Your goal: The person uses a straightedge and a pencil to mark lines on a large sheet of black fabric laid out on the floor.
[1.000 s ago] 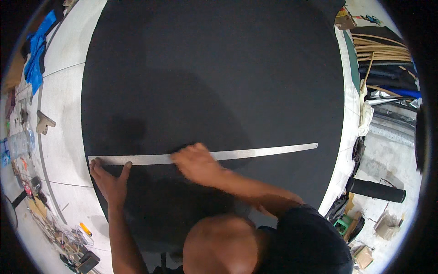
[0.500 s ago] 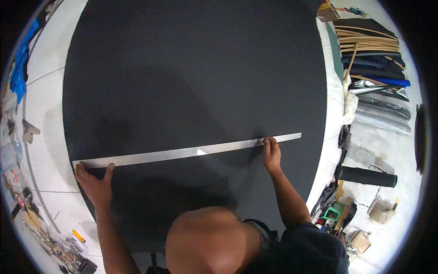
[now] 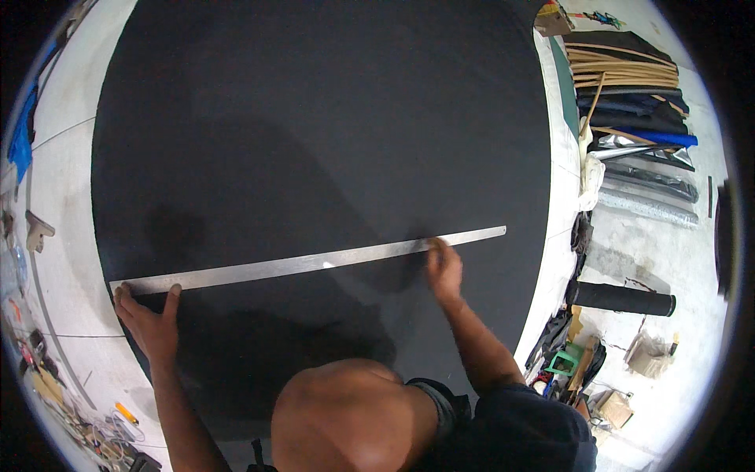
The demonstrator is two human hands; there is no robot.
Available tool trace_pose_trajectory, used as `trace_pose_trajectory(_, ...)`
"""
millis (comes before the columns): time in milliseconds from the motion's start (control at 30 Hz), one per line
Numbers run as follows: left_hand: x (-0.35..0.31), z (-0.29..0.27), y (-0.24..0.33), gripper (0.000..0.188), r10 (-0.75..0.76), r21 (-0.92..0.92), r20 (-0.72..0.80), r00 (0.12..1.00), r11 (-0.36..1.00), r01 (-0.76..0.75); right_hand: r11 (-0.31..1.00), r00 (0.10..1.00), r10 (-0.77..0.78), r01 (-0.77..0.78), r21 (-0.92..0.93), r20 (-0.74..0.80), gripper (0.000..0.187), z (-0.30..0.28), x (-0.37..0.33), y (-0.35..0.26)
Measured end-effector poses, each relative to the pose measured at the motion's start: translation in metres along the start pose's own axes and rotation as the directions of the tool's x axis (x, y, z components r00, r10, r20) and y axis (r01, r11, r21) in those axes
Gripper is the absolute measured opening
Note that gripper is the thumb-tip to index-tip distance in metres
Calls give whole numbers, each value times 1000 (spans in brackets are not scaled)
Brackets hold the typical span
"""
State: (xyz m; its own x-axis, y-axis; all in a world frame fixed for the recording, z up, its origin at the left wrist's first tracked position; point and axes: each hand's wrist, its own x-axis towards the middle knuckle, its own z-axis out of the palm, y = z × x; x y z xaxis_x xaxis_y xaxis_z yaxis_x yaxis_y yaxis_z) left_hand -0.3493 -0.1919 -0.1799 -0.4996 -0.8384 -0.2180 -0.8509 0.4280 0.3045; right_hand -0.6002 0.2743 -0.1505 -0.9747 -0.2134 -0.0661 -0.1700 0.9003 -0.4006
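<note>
A long metal ruler [image 3: 314, 262] lies at a slight slant across a wide black sheet [image 3: 338, 118], which looks like fabric. My left hand [image 3: 153, 330] rests at the ruler's left end, thumb and fingers spread apart along its near edge. Toward the ruler's right part, my right hand [image 3: 446, 271] is closed with its fingertips at the metal edge. Whatever is pinched there, if anything, is too small and blurred to make out. The ruler's far right tip shows beyond that hand.
Right of the sheet on the pale floor lie a bundle of tan strips [image 3: 621, 69], a black roll [image 3: 621, 299], a green plastic stool [image 3: 563, 360] and a cardboard box [image 3: 613, 409]. At left are an orange-yellow tool [image 3: 127, 413] and a scraper-like piece [image 3: 38, 231].
My right hand has slid a little to the left along the ruler. The whole view has shifted slightly; my left hand stays at the ruler's left end.
</note>
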Motion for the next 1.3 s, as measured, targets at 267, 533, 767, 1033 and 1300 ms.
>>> trace_pose_trajectory(267, 1, -4, 2, 101, -12, -21, 28, 1000, 1000, 12, 949, 959, -282, 272, 159, 44, 16, 21, -5, -49)
trace_pose_trajectory(533, 2, -1, 0, 102, 5, 1, 9, 1000, 1000, -5, 994, 994, -100, 98, 56, 39, 15, 5, 11, -16)
trace_pose_trajectory(767, 2, -5, 1, 104, -17, -11, 35, 999, 1000, 17, 723, 685, -690, 664, 190, 234, 25, 77, -5, -146)
trace_pose_trajectory(1033, 3, -3, -5, 104, 44, -24, 4, 999, 999, -44, 266, 213, -964, 821, 506, 161, 19, 193, 3, -315)
trace_pose_trajectory(1300, 1, -2, -6, 101, 55, -85, -27, 998, 995, -57, 108, -37, -956, 878, 465, 292, 13, 242, 0, -425)
